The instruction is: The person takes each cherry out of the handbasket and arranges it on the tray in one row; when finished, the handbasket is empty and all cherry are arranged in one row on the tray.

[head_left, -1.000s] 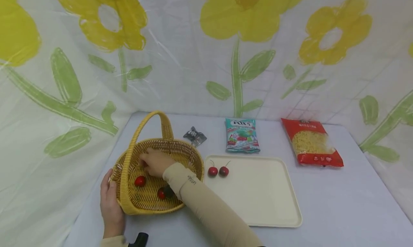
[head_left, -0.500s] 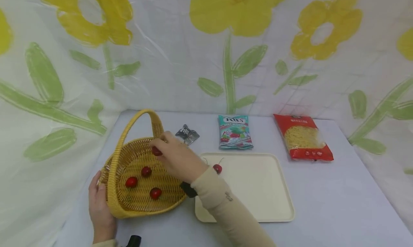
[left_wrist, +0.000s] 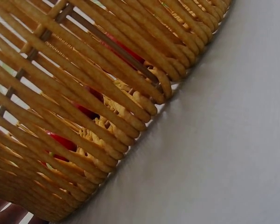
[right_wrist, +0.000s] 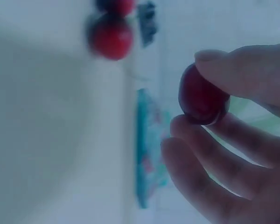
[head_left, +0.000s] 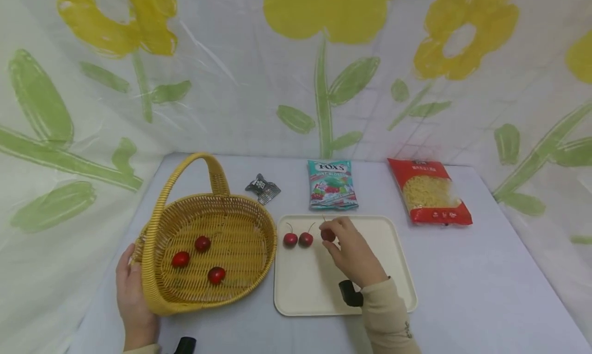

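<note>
Pale grey tabletop [head_left: 485,292] carries everything, and I take the cream tray [head_left: 393,287] as my landmark. Left of the tray, touching or nearly touching its edge, stands the yellow wicker basket [head_left: 157,302] with its tall handle; my left hand [head_left: 134,297] holds its near-left rim, though I cannot tell from here how far the fingers wrap it. Beyond the tray lie a teal candy bag [head_left: 332,184] and, to the right of that, a red noodle packet [head_left: 427,197]; a small dark wrapper [head_left: 262,188] sits beyond the tray's far-left corner.

My right hand [head_left: 353,254] hangs over the tray's far half, its grip narrow: thumb and fingertips pinch one cherry [head_left: 327,235], which the wrist view shows held clear between the fingers [right_wrist: 233,74].

As I judge it, the sorting is about half done. Two cherries on the tray [head_left: 298,239] lie side by side near its far-left corner, the one I hold is just right of them, and three cherries in the basket [head_left: 199,259] remain.

Room is easy. The tray's near and right parts are bare, and its low rim is the only edge to clear there. The basket's raised wall and handle stand between the tray and the remaining fruit, so I think each reach must go over that wall.
</note>
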{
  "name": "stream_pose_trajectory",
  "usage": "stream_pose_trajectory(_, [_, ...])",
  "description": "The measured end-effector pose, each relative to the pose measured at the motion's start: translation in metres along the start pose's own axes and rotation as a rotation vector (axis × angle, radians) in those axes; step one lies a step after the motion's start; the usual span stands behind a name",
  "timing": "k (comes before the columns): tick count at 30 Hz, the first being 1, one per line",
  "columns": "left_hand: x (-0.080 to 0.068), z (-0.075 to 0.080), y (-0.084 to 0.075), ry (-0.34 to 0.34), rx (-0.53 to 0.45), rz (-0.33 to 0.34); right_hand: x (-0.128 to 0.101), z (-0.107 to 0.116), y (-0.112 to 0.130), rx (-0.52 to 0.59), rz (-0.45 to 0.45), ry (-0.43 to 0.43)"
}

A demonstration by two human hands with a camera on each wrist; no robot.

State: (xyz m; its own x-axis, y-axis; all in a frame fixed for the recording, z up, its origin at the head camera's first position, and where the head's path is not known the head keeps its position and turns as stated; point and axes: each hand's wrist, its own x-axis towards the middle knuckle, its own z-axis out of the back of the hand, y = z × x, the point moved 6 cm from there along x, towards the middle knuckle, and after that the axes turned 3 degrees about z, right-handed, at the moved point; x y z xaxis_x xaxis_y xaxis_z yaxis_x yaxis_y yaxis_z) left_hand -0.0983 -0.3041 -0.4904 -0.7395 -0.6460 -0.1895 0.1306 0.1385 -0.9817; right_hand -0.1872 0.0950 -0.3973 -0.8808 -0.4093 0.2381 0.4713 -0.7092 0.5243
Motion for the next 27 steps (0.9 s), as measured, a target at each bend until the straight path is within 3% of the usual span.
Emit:
stream_pose_trajectory(6, [0.0,0.0,0.0,0.01,-0.023,0.002,-0.006,-0.029,-0.033,0.006,-0.159,0.038])
stream_pose_trajectory(9, [-0.001,-0.001,0.0,0.012,0.0,-0.006,-0.004,-0.038,-0.04,0.025,-0.196,0.063])
stream_pose_trajectory(27, [-0.002,-0.003,-0.004,0.024,-0.004,-0.012,0.001,-0.051,-0.047,-0.034,-0.191,0.088])
